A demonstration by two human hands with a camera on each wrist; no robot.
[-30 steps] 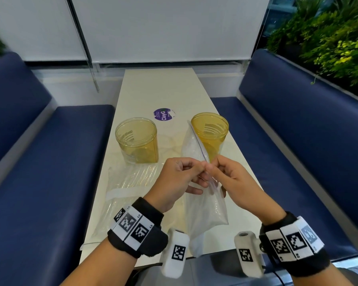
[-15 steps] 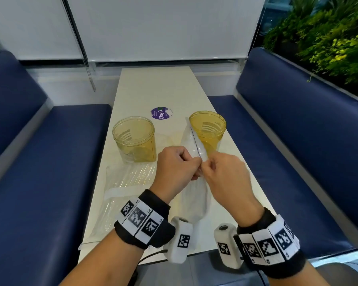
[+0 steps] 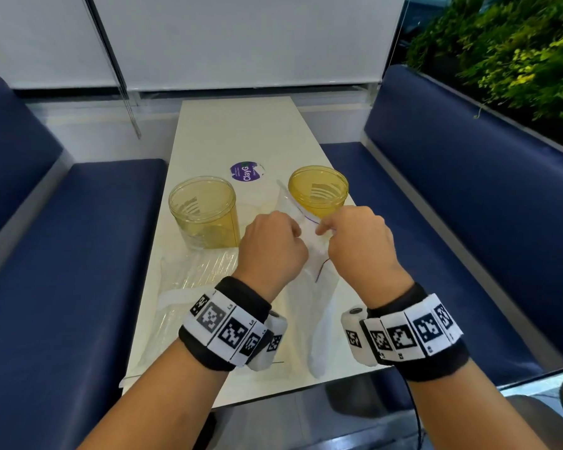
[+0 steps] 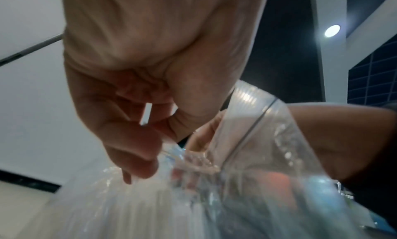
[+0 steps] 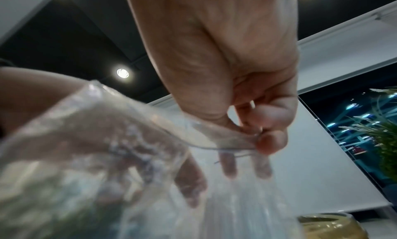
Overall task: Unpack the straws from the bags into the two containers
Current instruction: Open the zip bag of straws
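A clear zip bag of straws (image 3: 319, 303) stands upright over the table's near end, held between both hands. My left hand (image 3: 273, 248) pinches one lip of its top, and my right hand (image 3: 355, 245) pinches the other lip; the zip strip shows parted between them. In the left wrist view the left fingers (image 4: 133, 151) curl onto the bag (image 4: 257, 157). In the right wrist view thumb and fingertips (image 5: 270, 140) pinch the bag's edge (image 5: 128, 149). A second bag of straws (image 3: 189, 287) lies flat at the left. Two amber containers (image 3: 205, 216) (image 3: 317, 196) stand behind the hands.
The narrow white table (image 3: 241, 131) runs away from me, with a purple sticker (image 3: 246, 172) past the containers. Blue benches (image 3: 62, 254) (image 3: 468, 206) flank it. Green plants (image 3: 517, 53) fill the far right.
Both hands have risen and moved forward with the bag, then drawn apart, so the top of the bag now shows a gap between its two lips.
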